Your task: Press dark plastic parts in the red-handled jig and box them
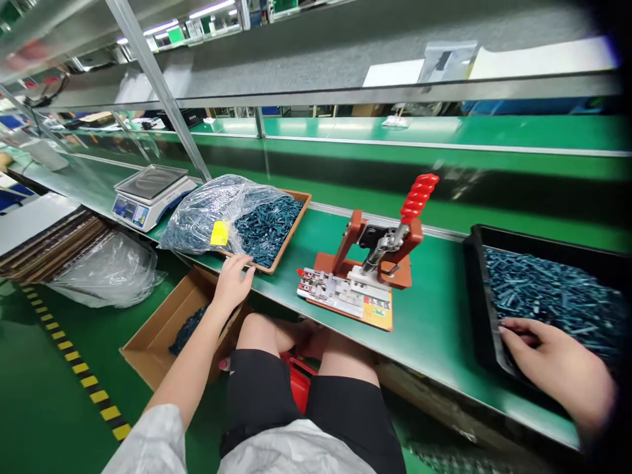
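My left hand (232, 284) rests open on the front edge of the green bench (434, 316), close to a corner of a shallow wooden tray (291, 227). That tray holds small teal parts (269, 230), partly covered by a clear plastic bag (202, 217) of the same parts. My right hand (557, 362) sits at the near rim of a black tray (476, 283) heaped with similar parts (553, 296). Its fingers pinch a small dark piece, too small to identify. Between the trays stands a toggle-clamp fixture (370, 263) with a red handle (419, 197).
A digital scale (151, 197) stands on the bench left of the wooden tray. Below my left forearm, a cardboard box (162, 336) on the floor holds dark parts. Further left lie flattened cardboard and plastic sheeting. A metal shelf runs overhead, and my knees sit under the bench edge.
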Action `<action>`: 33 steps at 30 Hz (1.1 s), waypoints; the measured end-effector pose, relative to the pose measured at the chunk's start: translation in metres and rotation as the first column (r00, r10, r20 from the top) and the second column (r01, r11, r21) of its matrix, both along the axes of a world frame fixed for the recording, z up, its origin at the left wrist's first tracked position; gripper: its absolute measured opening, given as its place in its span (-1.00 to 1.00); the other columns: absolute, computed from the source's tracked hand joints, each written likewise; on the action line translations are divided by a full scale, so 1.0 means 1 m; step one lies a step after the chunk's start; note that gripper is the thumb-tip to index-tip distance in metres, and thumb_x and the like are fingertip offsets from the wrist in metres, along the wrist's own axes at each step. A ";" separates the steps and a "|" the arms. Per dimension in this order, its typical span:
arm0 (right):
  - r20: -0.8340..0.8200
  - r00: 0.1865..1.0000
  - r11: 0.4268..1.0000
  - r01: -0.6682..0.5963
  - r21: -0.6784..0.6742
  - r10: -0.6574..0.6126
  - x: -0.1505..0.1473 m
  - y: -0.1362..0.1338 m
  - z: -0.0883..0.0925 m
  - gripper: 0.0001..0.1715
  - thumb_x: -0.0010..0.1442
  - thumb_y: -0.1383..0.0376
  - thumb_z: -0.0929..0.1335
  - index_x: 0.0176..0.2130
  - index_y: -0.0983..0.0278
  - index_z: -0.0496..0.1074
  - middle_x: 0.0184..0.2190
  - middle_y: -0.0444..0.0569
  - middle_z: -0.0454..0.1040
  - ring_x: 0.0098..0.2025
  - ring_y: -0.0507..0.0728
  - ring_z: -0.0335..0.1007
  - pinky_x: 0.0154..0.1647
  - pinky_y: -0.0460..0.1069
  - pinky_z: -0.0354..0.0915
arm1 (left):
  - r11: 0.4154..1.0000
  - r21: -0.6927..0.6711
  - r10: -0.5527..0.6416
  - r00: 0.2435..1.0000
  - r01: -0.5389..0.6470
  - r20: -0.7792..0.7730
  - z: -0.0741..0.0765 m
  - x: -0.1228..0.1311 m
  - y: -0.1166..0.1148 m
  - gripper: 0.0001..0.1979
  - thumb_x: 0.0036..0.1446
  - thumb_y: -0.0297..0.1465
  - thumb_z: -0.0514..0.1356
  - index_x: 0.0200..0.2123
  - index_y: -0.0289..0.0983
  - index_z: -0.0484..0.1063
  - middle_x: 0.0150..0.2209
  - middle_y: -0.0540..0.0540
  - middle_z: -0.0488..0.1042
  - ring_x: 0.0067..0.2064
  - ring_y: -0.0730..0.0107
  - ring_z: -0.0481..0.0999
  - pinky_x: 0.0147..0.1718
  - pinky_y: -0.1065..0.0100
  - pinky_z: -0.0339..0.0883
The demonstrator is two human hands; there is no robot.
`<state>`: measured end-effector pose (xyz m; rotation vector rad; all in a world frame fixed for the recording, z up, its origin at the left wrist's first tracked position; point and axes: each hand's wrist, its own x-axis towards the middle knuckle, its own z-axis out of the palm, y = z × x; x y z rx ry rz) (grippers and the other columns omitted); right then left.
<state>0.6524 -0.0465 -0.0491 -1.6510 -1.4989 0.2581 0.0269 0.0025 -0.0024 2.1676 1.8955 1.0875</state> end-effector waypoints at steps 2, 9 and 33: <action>0.112 0.984 0.979 0.155 -0.136 -0.140 0.001 -0.003 0.005 -0.83 -0.04 -0.02 0.47 -0.51 -0.05 0.51 -0.64 0.05 0.47 -0.69 0.25 0.31 -0.63 0.18 0.18 | 0.998 -0.050 -0.048 0.998 0.046 -0.043 0.013 0.014 0.037 -0.67 0.18 -0.29 0.19 -0.04 -0.26 0.59 0.01 -0.30 0.59 0.09 -0.02 0.54 0.23 -0.01 0.35; 0.119 0.932 0.924 0.358 -0.139 -0.343 -0.036 -0.019 0.042 -0.63 0.07 0.10 0.30 -0.30 0.21 0.61 -0.38 0.08 0.64 -0.32 0.27 0.55 -0.18 0.15 0.42 | 0.916 -0.398 -0.097 0.940 -0.044 -0.328 0.014 0.024 0.097 -0.66 0.02 -0.29 0.21 -0.18 -0.31 0.64 -0.11 -0.30 0.63 0.00 -0.11 0.58 0.11 0.01 0.44; 0.020 0.981 0.974 0.190 0.121 -0.193 -0.035 -0.027 0.042 -0.69 0.22 0.10 0.36 -0.18 0.23 0.58 -0.33 0.00 0.61 -0.36 0.16 0.50 -0.23 0.10 0.48 | 0.976 -0.132 0.195 0.968 -0.175 0.156 0.019 0.022 0.093 -0.74 0.16 -0.26 0.14 -0.14 -0.10 0.58 -0.43 0.05 0.54 -0.37 0.28 0.51 -0.27 0.31 0.34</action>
